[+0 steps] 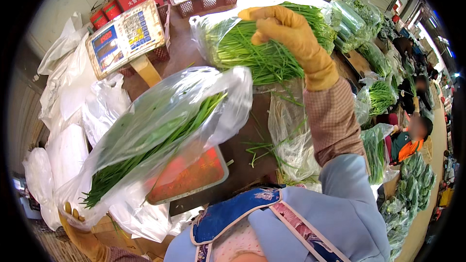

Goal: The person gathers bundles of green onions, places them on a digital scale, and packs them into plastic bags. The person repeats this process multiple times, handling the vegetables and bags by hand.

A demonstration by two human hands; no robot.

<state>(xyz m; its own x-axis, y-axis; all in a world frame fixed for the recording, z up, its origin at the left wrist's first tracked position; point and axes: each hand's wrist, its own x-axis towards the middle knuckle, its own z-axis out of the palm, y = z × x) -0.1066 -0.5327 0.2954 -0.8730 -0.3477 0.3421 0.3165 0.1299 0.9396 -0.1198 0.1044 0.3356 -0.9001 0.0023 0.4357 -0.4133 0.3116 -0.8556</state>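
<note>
A clear plastic bag holding a bundle of green chives lies slantwise before me, partly over the red weighing platform. At the lower left, my left hand, in a yellow-tan glove, grips the bag's end with the film bunched at its fingers. My right hand, gloved alike, hovers over a large plastic-wrapped heap of chives at the far side of the table. Its fingers are partly bent and apart, with nothing visible between them.
A digital scale display stands at the upper left by a brown plastic crate. White plastic bags pile along the left. Loose chive blades litter the dark table. Bagged greens and people are at the right.
</note>
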